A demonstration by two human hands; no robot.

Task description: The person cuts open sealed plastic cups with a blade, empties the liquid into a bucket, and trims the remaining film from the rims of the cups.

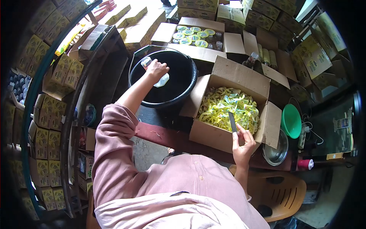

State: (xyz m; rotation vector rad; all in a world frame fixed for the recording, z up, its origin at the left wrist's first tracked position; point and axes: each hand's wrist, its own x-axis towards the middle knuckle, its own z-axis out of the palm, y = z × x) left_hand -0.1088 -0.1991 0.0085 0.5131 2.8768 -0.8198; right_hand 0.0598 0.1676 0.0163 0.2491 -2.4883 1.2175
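My left hand [158, 71] is closed over the black bucket [194, 76]. Beside its knuckles shows a small labelled jar [146, 62] with some red on it, which the hand seems to grip. Below the fingers is a pale, whitish thing [162, 80]; whether it is a cloth or part of the jar is unclear. My right hand [244, 143] pinches a knife [232, 121], its narrow grey blade pointing up and away. That blade lies over a heap of yellow printed strips [217, 108] filling an open cardboard box [213, 133].
Behind stands an open carton [207, 52] of jars with yellow-green lids. To the right are a green bowl [291, 121], a glass bowl [276, 152] and a power strip [304, 137]. Stacked yellow boxes [47, 141] fill the left shelves. An orange chair [282, 194] is close at right.
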